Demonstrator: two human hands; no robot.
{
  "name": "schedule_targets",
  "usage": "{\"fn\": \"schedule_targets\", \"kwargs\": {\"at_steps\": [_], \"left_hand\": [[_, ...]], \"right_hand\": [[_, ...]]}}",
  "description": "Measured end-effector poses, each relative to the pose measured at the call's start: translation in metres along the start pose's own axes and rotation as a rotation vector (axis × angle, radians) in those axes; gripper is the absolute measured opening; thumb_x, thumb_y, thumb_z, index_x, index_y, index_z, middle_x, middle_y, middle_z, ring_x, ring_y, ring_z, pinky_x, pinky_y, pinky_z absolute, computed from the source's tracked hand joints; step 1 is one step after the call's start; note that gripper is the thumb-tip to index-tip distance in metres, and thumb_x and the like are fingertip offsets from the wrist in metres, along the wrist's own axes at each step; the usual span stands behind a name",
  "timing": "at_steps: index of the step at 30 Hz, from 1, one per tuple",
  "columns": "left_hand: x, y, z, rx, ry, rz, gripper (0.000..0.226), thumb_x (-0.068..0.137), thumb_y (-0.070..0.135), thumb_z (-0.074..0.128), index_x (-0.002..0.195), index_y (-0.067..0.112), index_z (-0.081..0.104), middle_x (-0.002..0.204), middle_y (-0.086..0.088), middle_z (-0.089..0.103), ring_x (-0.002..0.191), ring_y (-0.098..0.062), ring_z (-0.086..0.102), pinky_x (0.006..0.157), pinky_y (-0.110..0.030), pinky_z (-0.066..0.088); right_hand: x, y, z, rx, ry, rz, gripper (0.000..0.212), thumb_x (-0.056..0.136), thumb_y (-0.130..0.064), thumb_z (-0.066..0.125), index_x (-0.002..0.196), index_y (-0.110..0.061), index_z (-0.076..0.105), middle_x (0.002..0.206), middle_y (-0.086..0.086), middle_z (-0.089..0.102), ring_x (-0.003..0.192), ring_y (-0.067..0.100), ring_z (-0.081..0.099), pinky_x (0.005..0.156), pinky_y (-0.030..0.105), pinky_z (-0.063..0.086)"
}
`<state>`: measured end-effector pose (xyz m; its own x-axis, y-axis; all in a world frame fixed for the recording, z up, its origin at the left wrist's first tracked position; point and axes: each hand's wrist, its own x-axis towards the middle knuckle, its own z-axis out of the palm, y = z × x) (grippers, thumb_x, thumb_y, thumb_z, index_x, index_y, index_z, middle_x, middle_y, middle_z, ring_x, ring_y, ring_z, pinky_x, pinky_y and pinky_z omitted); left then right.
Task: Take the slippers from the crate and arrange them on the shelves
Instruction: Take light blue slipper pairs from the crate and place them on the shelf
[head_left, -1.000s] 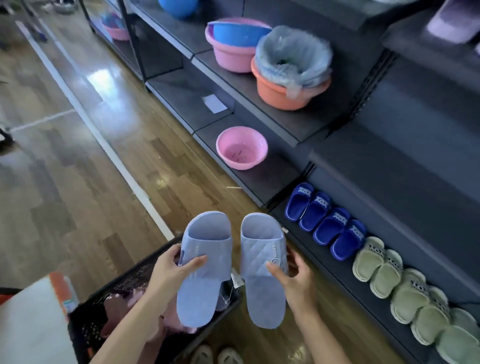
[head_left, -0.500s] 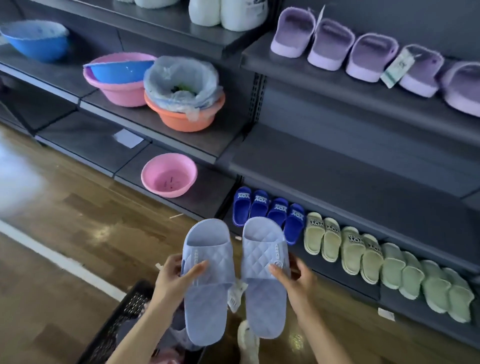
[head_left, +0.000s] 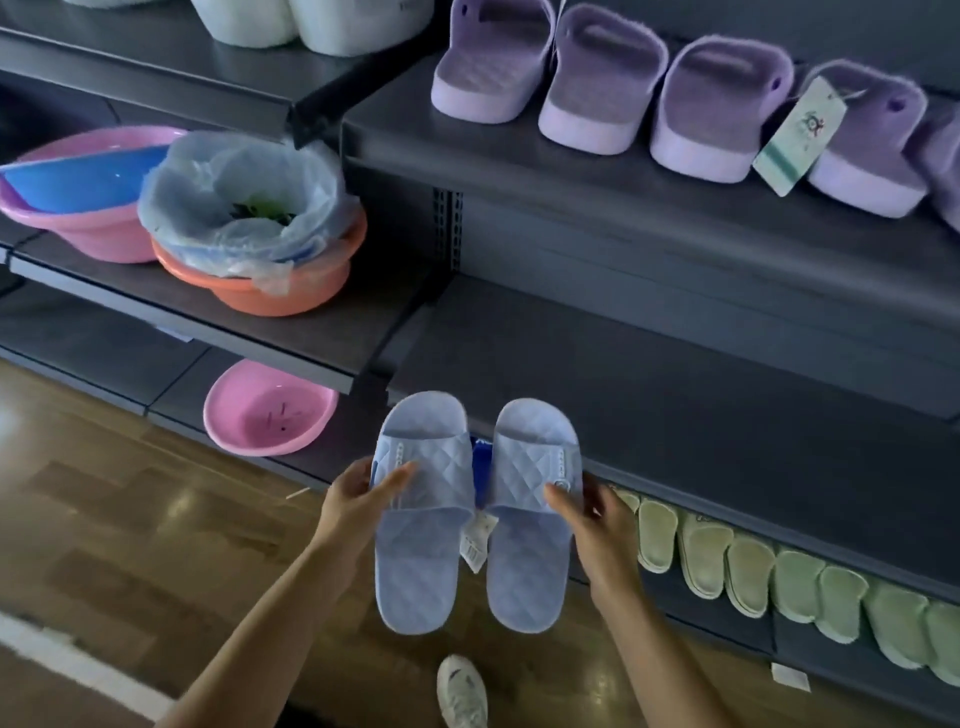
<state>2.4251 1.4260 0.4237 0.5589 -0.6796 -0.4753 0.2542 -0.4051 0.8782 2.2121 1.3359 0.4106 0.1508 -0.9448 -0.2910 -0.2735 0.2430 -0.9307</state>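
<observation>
I hold a pair of pale blue quilted slippers side by side, toes toward the shelves. My left hand (head_left: 358, 501) grips the left slipper (head_left: 423, 514) at its strap. My right hand (head_left: 597, 519) grips the right slipper (head_left: 530, 519) the same way. A paper tag (head_left: 475, 543) dangles between them. The pair hovers at the front edge of a bare dark middle shelf (head_left: 675, 395). The crate is out of view.
Purple slippers (head_left: 602, 83) line the top shelf. Green slippers (head_left: 753, 566) and a sliver of a dark blue one (head_left: 480, 462) fill the bottom shelf. Pink (head_left: 78, 208) and orange (head_left: 280, 280) basins sit at left, a pink bowl (head_left: 270, 410) below. My white shoe (head_left: 462, 691) stands on the wooden floor.
My view has swung up and right from the crate to the shelves. Both hands have carried the blue pair up toward the middle shelf. The crate has left the view.
</observation>
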Motion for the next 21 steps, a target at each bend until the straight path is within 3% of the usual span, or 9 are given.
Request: {"fn": "schedule_targets", "kwargs": {"at_steps": [3,6,11,16,18,20,21], "left_hand": [[0.051,0.021,0.026,0.009,0.007,-0.002,0.029,0.083,0.031,0.067,0.1,0.007,0.064,0.083,-0.005,0.067,0.067,-0.016,0.064,0.047,-0.018,0.047],[0.097,0.041,0.047,0.039,0.022,-0.018,0.017,0.081,0.029,0.069,0.082,0.012,0.066,0.072,-0.002,0.064,0.058,-0.01,0.061,0.041,-0.015,0.044],[0.164,0.066,0.067,0.017,0.069,-0.086,0.026,0.076,0.028,0.076,0.081,0.005,0.065,0.075,-0.008,0.061,0.064,-0.021,0.059,0.05,-0.024,0.045],[0.219,0.075,0.072,-0.006,0.149,-0.162,0.033,0.078,0.035,0.073,0.08,0.003,0.064,0.075,-0.011,0.056,0.064,-0.023,0.053,0.058,-0.03,0.043],[0.236,0.074,0.073,0.022,0.169,-0.139,0.032,0.081,0.036,0.069,0.087,0.005,0.065,0.085,-0.012,0.061,0.076,-0.025,0.058,0.072,-0.034,0.048],[0.246,0.072,0.073,0.06,0.166,-0.092,0.041,0.085,0.037,0.065,0.113,0.007,0.063,0.105,-0.011,0.064,0.096,-0.026,0.06,0.085,-0.033,0.047],[0.248,0.072,0.074,0.072,0.151,-0.063,0.044,0.087,0.034,0.063,0.121,0.008,0.059,0.111,-0.009,0.063,0.101,-0.025,0.059,0.085,-0.029,0.046]], "right_hand": [[0.051,-0.011,0.007,-0.006,0.023,-0.006,0.013,0.078,-0.019,0.074,0.088,-0.015,0.066,0.076,-0.007,0.066,0.063,0.0,0.062,0.048,0.008,0.043],[0.098,-0.017,0.016,-0.009,0.098,0.0,0.022,0.074,-0.025,0.078,0.087,-0.019,0.061,0.077,-0.01,0.063,0.07,0.005,0.06,0.056,0.018,0.047],[0.167,-0.024,0.044,-0.086,0.098,0.041,0.027,0.076,-0.027,0.074,0.097,-0.016,0.06,0.088,-0.002,0.064,0.081,0.017,0.062,0.075,0.034,0.051],[0.213,-0.025,0.067,-0.158,0.101,0.068,0.032,0.074,-0.035,0.073,0.097,-0.019,0.06,0.093,0.0,0.066,0.084,0.018,0.063,0.078,0.04,0.054],[0.223,-0.027,0.072,-0.175,0.087,0.083,0.026,0.076,-0.035,0.071,0.094,-0.021,0.058,0.088,-0.003,0.065,0.081,0.015,0.062,0.074,0.034,0.052],[0.23,-0.028,0.075,-0.179,0.104,0.083,0.021,0.079,-0.034,0.069,0.091,-0.019,0.061,0.082,-0.003,0.064,0.078,0.016,0.061,0.067,0.027,0.046],[0.233,-0.029,0.077,-0.176,0.128,0.071,0.022,0.08,-0.034,0.068,0.09,-0.015,0.063,0.08,-0.001,0.064,0.078,0.018,0.062,0.065,0.025,0.043]]}}
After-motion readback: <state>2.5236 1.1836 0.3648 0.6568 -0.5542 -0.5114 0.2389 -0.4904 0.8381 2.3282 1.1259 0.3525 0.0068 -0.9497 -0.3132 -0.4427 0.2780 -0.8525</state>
